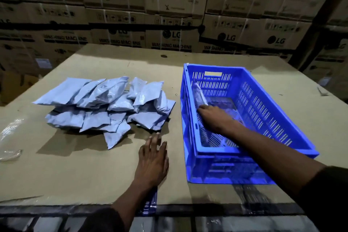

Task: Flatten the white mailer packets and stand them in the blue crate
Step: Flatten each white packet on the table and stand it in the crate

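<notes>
A heap of several white mailer packets (111, 105) lies on the cardboard-covered table, left of centre. The blue slotted crate (267, 111) stands to its right. One white packet (199, 96) stands on edge inside the crate against the left wall. My right hand (214, 117) reaches into the crate and holds that packet from the right, its fingertips on the lower end. My left hand (153, 160) rests flat on the cardboard between the heap and the crate, fingers spread and holding nothing.
The cardboard sheet (75, 165) covers the whole tabletop. A scrap of clear plastic film (9, 154) lies at the left edge. Stacked washing machine cartons (169, 24) form a wall behind the table. Blue tape (149, 203) marks the near edge.
</notes>
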The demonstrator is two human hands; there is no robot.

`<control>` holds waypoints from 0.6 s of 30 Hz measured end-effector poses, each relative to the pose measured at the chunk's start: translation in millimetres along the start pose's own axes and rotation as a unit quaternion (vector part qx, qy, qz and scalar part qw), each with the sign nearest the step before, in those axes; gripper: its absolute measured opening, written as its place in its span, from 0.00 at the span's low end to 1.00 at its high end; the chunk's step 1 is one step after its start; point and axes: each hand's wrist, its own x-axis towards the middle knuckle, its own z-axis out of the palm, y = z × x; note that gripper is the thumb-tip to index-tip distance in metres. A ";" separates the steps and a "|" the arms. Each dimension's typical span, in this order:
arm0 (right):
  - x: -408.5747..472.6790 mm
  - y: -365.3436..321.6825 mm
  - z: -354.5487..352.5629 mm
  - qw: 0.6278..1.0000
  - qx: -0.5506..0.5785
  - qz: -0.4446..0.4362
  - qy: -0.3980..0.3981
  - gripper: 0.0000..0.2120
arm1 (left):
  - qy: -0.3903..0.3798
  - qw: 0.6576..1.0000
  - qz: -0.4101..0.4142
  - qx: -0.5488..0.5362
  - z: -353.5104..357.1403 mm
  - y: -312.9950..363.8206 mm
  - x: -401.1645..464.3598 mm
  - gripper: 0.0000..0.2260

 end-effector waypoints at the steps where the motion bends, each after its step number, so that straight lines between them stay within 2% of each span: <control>1: 5.6 0.1 6.9 1.000 -0.002 -0.005 -0.019 0.12 | 0.001 1.000 -0.010 -0.002 0.1 -1.2 -0.6 0.21; 7: 38.3 7.2 37.9 0.997 0.007 -0.047 -0.065 0.17 | 0.021 1.000 -0.017 0.010 2.0 1.7 -4.1 0.13; 11: 51.8 13.6 62.7 0.992 0.081 -0.046 -0.086 0.29 | 0.031 0.999 -0.022 0.012 -0.1 2.9 0.4 0.11; 15: 36.3 15.3 48.3 0.986 0.159 -0.022 -0.032 0.32 | 0.030 0.999 -0.015 0.012 -0.1 4.6 1.4 0.11; 18: 29.5 19.2 48.4 0.975 0.221 -0.018 -0.029 0.48 | 0.027 1.000 -0.010 0.011 -0.1 4.6 2.4 0.10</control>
